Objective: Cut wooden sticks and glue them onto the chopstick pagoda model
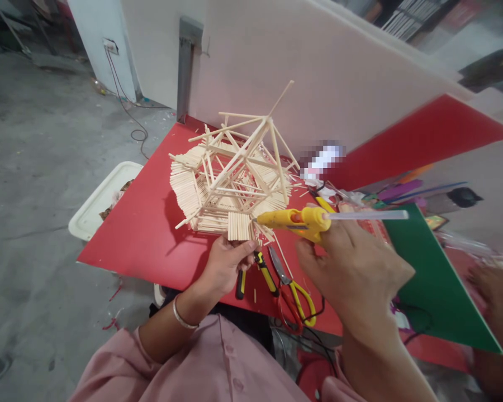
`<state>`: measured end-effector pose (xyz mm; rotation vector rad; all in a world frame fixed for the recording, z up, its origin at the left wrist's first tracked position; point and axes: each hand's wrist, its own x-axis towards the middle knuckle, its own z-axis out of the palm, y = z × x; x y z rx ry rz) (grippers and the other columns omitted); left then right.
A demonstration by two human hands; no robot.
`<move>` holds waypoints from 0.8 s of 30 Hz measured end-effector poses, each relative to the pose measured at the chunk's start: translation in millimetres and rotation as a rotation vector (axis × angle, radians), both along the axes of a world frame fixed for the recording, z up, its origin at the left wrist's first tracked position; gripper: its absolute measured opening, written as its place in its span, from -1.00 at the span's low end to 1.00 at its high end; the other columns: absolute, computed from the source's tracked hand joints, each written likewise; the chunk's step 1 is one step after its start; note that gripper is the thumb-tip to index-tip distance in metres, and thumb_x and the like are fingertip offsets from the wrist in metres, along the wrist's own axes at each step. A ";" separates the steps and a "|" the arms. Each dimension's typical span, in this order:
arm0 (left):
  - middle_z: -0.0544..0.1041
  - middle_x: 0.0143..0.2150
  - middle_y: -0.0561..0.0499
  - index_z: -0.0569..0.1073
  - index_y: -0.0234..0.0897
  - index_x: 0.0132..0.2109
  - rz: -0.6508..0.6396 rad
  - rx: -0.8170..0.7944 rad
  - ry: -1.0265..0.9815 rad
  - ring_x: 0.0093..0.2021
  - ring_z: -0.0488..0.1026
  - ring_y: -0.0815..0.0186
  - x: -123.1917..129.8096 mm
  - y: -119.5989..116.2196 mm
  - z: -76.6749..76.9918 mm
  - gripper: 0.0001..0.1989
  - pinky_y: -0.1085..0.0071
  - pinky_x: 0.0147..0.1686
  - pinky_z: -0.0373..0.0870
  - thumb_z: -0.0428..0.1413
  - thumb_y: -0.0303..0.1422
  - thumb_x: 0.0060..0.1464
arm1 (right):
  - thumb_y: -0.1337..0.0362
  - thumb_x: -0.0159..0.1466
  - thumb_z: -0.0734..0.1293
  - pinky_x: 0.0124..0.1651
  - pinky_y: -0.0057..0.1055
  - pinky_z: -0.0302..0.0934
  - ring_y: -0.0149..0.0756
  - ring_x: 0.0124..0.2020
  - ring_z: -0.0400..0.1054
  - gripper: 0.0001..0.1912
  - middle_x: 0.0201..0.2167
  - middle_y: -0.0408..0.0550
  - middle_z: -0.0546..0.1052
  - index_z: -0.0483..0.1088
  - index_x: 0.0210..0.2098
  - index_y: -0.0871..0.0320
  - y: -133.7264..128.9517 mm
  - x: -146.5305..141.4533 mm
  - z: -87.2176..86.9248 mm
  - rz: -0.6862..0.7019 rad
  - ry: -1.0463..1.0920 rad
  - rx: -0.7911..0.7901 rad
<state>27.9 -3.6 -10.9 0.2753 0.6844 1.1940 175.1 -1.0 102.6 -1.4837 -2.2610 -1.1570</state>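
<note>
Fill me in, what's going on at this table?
The left hand pinches a small flat panel of pale wooden sticks at the near side of a large openwork structure of similar sticks. The right hand holds a yellow glue gun, its nozzle at the panel's right edge. The structure rests on the red tabletop. Nearer the person lie scissors with red and yellow handles and a black-and-yellow-handled tool.

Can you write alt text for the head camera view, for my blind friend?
The right hand points a yellow glue gun at a small panel of wooden sticks held in the left hand, beside an angular stick framework on a red tabletop.
</note>
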 end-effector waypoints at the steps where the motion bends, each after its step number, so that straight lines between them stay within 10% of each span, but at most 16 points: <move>1: 0.47 -0.54 0.08 0.43 -0.34 -0.39 0.004 -0.001 0.005 -0.63 0.30 0.53 0.3 0.0 0.2 -0.65 0.58 -0.68 0.06 0.40 -0.28 -0.26 | 0.20 0.21 0.27 -0.49 -0.38 -0.12 -0.36 -0.55 0.15 -0.80 -0.53 -0.11 0.40 0.41 -0.26 0.20 -0.1 -0.3 0.4 0.005 0.005 0.000; 24: 0.44 -0.60 0.09 0.47 -0.35 -0.42 0.007 0.050 0.091 -0.65 0.30 0.51 1.4 -3.5 0.0 -0.70 0.56 -0.69 0.09 0.38 -0.27 -0.22 | 0.24 0.20 0.28 -0.50 -0.37 -0.18 -0.39 -0.58 0.04 -0.88 -0.59 -0.17 0.28 0.37 -0.34 0.18 3.4 -0.9 -0.8 0.044 0.013 0.025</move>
